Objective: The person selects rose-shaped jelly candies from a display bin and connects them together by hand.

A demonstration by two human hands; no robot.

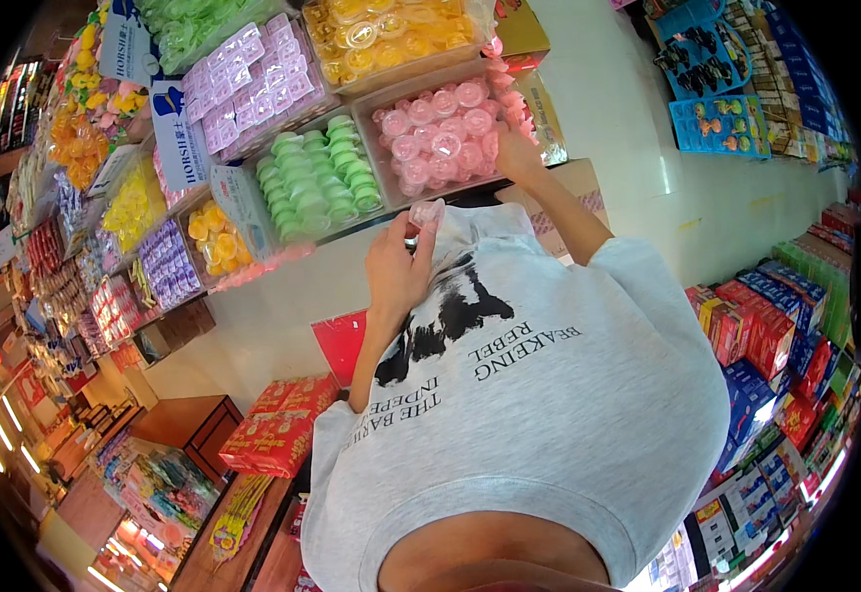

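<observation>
My left hand (400,261) is closed with a small pink round item in a clear plastic pack (427,213) pinched at its fingertips. It is just in front of the near edge of a clear bin (376,163) full of matching pink packs (445,143). At the right end of that bin is my right hand (518,156), beside the packs and a pink ruffled trim (511,94). Its fingers are mostly hidden, so I cannot tell what they touch. Left of the pink bin stands a bin of green round packs (317,183).
Bins of yellow packs (386,35) and lilac square packs (248,84) lie behind. Orange packs (218,240) are further left. Red cartons (278,424) stand at lower left, and stacked boxes (751,331) at right. A blue tray (721,126) is at far right.
</observation>
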